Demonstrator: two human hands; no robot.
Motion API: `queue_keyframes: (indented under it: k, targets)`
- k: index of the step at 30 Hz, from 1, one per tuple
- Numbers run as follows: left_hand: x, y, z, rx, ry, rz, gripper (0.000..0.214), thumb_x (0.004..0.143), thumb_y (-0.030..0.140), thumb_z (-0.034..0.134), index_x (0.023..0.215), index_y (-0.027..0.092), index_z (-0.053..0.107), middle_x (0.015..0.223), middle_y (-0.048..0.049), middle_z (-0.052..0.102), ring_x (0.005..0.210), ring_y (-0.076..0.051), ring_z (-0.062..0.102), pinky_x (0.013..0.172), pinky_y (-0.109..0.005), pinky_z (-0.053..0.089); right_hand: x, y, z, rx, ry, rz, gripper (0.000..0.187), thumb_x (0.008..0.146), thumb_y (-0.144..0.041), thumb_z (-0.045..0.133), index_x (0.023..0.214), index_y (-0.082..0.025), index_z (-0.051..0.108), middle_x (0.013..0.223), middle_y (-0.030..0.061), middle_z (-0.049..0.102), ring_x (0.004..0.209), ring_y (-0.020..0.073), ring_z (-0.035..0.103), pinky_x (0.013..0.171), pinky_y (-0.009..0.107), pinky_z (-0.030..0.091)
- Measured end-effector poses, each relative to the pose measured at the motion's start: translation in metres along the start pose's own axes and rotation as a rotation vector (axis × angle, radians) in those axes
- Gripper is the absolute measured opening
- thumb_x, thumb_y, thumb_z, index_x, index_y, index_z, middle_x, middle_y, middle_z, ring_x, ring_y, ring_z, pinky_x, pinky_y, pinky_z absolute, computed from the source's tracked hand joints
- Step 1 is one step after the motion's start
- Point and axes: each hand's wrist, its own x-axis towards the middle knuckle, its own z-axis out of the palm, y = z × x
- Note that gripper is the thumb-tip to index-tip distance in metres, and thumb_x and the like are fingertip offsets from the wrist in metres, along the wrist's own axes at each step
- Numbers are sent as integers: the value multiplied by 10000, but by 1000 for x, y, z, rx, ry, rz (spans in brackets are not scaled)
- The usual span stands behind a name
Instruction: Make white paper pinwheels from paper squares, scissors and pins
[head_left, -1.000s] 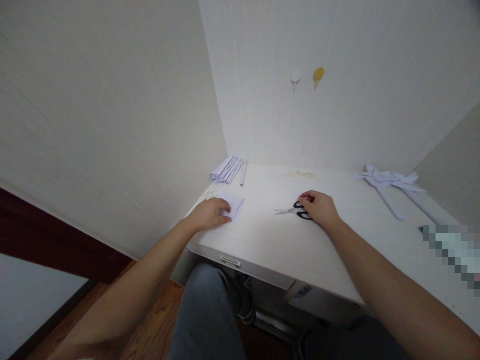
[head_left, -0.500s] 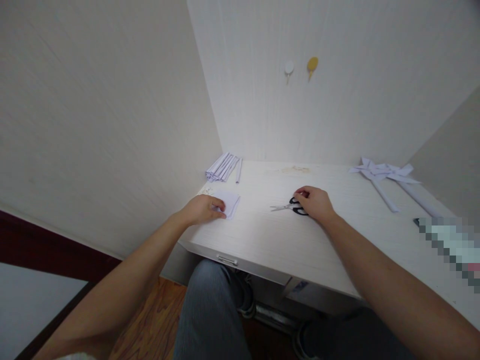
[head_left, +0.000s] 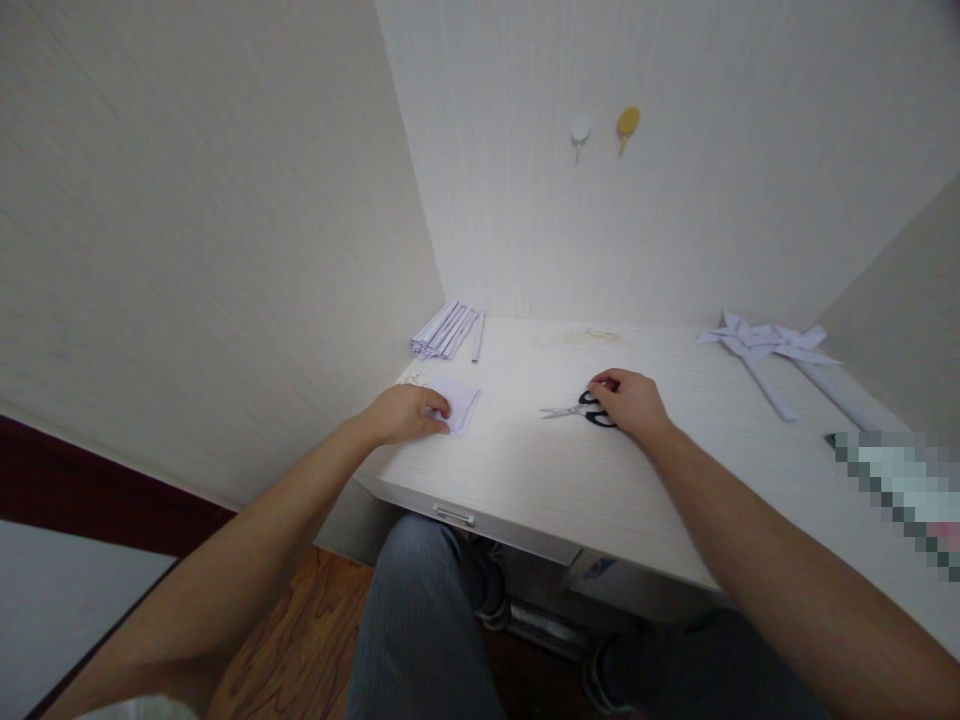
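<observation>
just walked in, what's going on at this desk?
Someone is seated at a white desk. Their left hand is on some folded white paper; their right hand is at the handle end of scissors lying on the desk. Rolled paper sticks lie back left, pinwheel-like paper pieces back right.

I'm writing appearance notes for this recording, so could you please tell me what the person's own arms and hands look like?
The left hand and right hand are bare, with no gloves, rings or watch visible. The left forearm and right forearm are uncovered; pale cloth, perhaps a sleeve edge, shows at the bottom left.
</observation>
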Motion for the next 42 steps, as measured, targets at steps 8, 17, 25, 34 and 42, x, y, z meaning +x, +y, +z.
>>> queue_keyframes:
  k: [8,17,25,34,42]
  targets:
    - [1,-1,2,-47,25,-22,241,765,420,705,950,309,814,1024,4,804,953,-234,712,875,-284,471,1,1,1,20,13,-15,189,811,-299,634,814,-191,789,717,75,729,670,225,644,621,343,441]
    - [-5,3,14,-161,82,-112,263,814,387,629,937,253,818,1037,-45,805,979,-266,732,886,-333,506,3,5,3,58,-2,-1,193,798,-308,628,808,-191,782,698,63,722,641,214,631,596,334,427]
    - [-10,29,-20,-202,599,-78,211,835,381,669,856,215,797,880,-59,784,776,-214,693,736,-325,500,3,3,1,127,39,3,196,768,-332,623,763,-198,767,666,53,700,623,208,611,596,325,417]
    - [43,105,49,-839,651,-30,189,803,367,724,852,194,784,793,-51,779,738,-197,727,714,-298,554,4,-5,-4,367,88,21,261,753,-402,638,824,-181,758,629,31,676,597,190,596,586,306,439]
    - [124,127,66,-1028,684,-15,180,742,331,766,821,168,769,869,-74,783,798,-201,713,794,-323,551,16,5,-8,627,73,97,456,749,-337,538,1151,-168,671,701,29,741,499,144,607,515,257,467]
